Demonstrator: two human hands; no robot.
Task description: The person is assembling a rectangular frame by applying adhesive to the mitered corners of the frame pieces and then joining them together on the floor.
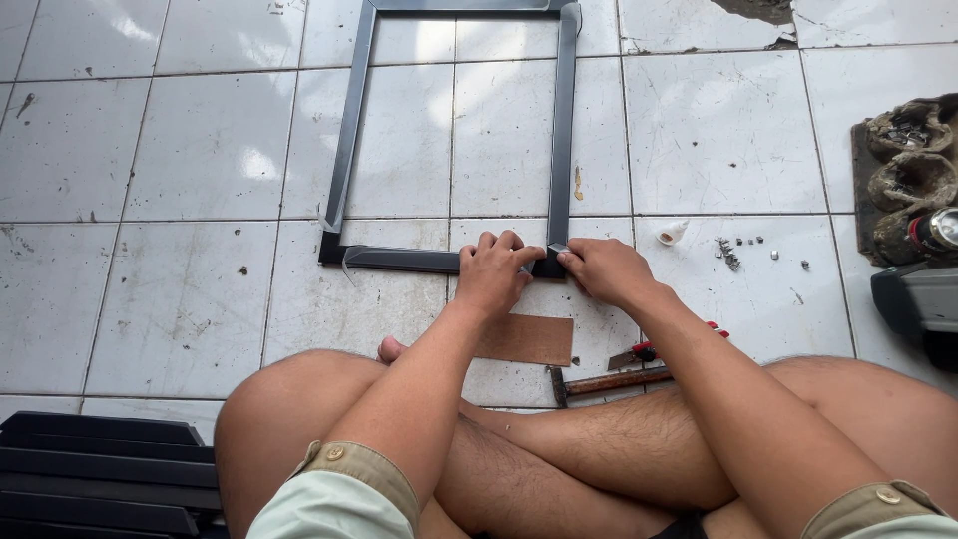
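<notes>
Seen from above: one dark rectangular frame (454, 140) flat on the white tiled floor (200, 150), made of four slim dark strips, with its near right corner just ahead of two crossed bare legs (559, 439). Two hands at that corner, side by side and almost touching. Left hand (494, 274) curled, knuckles up, fingers bent down over the near strip and pressing on it, thumb side toward the corner. Right hand (604, 271) flatter, fingers close together, fingertips pinching or pressing the very corner joint where the near and right strips meet; cannot tell whether anything small sits between the fingertips. One brown rectangular piece of board (527, 339) lying on the tile just behind the left wrist, near the frame but apart from it. One hammer (609, 381) with a brown handle resting beside the right forearm, and one red-handled tool (649, 349) partly hidden under that arm. One small white cap-like thing (673, 232) on the floor right of the frame, and further right a loose scatter of small metal bits (743, 252), too tiny to count surely, perhaps six or seven. One stack of dark strips (100, 474) at the lower left edge. One dirty grey moulded tray (913, 175) at the right edge with three hollows
</notes>
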